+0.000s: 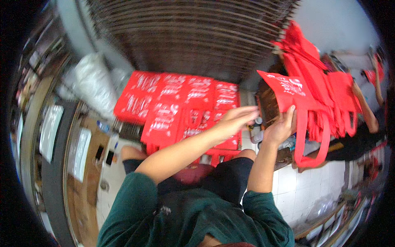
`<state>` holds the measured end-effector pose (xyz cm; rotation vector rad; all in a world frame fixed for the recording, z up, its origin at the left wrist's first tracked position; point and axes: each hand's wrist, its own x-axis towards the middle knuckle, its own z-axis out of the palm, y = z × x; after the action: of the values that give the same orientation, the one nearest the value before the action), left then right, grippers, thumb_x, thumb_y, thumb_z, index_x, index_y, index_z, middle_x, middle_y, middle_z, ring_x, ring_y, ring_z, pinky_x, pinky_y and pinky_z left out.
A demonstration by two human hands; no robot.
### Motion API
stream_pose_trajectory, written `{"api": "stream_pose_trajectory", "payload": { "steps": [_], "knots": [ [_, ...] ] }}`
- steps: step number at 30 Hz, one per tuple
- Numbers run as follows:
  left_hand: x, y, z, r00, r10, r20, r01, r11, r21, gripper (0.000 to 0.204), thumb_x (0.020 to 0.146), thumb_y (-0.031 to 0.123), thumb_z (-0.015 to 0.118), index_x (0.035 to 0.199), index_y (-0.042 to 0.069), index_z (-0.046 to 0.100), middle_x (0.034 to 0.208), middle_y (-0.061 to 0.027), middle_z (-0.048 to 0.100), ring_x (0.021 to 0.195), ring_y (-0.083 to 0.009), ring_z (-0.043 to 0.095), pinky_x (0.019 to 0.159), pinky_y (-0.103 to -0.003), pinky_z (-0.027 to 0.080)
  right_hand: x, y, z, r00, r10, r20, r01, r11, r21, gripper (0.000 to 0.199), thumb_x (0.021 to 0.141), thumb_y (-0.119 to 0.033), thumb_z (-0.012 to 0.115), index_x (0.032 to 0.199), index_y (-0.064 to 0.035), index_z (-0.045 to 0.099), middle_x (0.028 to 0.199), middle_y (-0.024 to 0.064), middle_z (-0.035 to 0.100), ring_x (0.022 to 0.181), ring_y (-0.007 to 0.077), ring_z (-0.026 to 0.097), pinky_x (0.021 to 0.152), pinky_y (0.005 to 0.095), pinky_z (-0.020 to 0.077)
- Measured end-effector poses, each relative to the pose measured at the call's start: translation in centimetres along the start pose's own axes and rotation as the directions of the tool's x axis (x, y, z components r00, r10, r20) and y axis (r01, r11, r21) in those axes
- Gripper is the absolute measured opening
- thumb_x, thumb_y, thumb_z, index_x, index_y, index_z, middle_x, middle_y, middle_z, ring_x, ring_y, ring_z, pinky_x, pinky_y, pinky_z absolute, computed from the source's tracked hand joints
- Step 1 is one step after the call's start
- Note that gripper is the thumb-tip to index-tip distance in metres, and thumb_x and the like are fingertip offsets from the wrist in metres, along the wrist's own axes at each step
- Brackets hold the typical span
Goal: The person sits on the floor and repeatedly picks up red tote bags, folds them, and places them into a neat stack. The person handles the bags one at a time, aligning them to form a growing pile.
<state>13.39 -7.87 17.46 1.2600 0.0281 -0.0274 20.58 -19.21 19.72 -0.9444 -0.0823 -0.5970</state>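
My right hand (282,126) is closed on a red tote bag (290,89) with white print, gripping it near its lower left edge. The bag's loop handle (299,138) dangles beside my wrist. To the left, my left hand (242,118) reaches across with its fingers stretched out and nothing visible in them. Beyond the held bag hangs a thick bunch of red bags (302,57), its layers overlapping. Rows of printed red bags (164,119) lie in overlapping piles in front of my knees.
A dark ribbed shutter (193,37) rises behind the piles. Clear plastic wrapping (95,82) stands at the left, near wooden boards (88,197). On the right, another person's arm (365,107) reaches to the bunched bags. White floor tiles (294,185) show below them.
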Motion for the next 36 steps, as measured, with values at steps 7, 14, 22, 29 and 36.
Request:
{"api": "stream_pose_trajectory", "payload": {
  "steps": [7, 14, 22, 29, 36],
  "knots": [
    [0.9, -3.6, -2.2, 0.926, 0.22, -0.307, -0.249, 0.967, -0.06, 0.015, 0.089, 0.014, 0.052, 0.1, 0.005, 0.059, 0.088, -0.0014, 0.061, 0.078, -0.0086, 0.055, 0.066, -0.023, 0.045, -9.6, 5.2, -0.6, 0.926, 0.335, 0.174, -0.309, 0.938, -0.158, 0.027, 0.091, -0.021, 0.049, 0.099, 0.0034, 0.059, 0.097, 0.0087, 0.06, 0.084, 0.0153, 0.055, 0.075, 0.0297, 0.0435],
    [-3.0, -2.9, -10.1, 0.903, -0.076, -0.423, -0.05, 0.959, -0.279, 0.064, 0.087, 0.006, 0.051, 0.142, 0.008, 0.016, 0.104, -0.0106, 0.056, 0.075, -0.0172, 0.062, 0.063, -0.025, 0.052, -16.2, 16.7, -12.0, 0.006, 0.897, 0.442, -0.999, -0.009, 0.031, 0.045, 0.087, -0.04, 0.038, 0.118, -0.01, 0.051, 0.108, 0.0102, 0.058, 0.094, 0.0225, 0.055, 0.081, 0.0382, 0.0416],
    [-9.1, -8.9, -19.7, 0.863, -0.298, -0.407, 0.184, 0.937, -0.297, 0.056, 0.083, 0.005, 0.045, 0.137, 0.008, 0.03, 0.1, -0.0046, 0.058, 0.069, -0.0126, 0.057, 0.058, -0.023, 0.048, -14.8, 20.4, -15.4, 0.044, 0.938, 0.344, -0.993, 0.079, -0.087, 0.045, 0.084, -0.033, 0.043, 0.117, -0.0033, 0.05, 0.108, 0.0121, 0.059, 0.095, 0.0254, 0.057, 0.081, 0.0405, 0.0469],
    [-10.1, -12.0, -22.7, 0.875, -0.337, -0.347, 0.219, 0.916, -0.337, 0.055, 0.083, 0.003, 0.044, 0.136, 0.011, 0.035, 0.099, -0.0053, 0.06, 0.061, -0.0116, 0.057, 0.051, -0.02, 0.045, -13.0, 21.6, -13.7, 0.032, 0.978, 0.204, -0.88, 0.125, -0.459, 0.041, 0.081, -0.016, 0.046, 0.119, -0.0019, 0.047, 0.108, 0.0138, 0.056, 0.099, 0.0263, 0.056, 0.088, 0.0408, 0.045],
    [-11.6, -10.3, -23.3, 0.913, -0.291, -0.285, 0.181, 0.917, -0.357, 0.055, 0.085, 0.001, 0.043, 0.138, 0.012, 0.032, 0.089, -0.0054, 0.061, 0.059, -0.0107, 0.059, 0.049, -0.019, 0.048, -15.4, 22.9, -13.7, -0.288, 0.957, 0.042, -0.878, -0.247, -0.409, 0.038, 0.084, -0.014, 0.05, 0.12, -0.0035, 0.046, 0.107, 0.0151, 0.056, 0.098, 0.0231, 0.055, 0.081, 0.0368, 0.049]
  ]
}}
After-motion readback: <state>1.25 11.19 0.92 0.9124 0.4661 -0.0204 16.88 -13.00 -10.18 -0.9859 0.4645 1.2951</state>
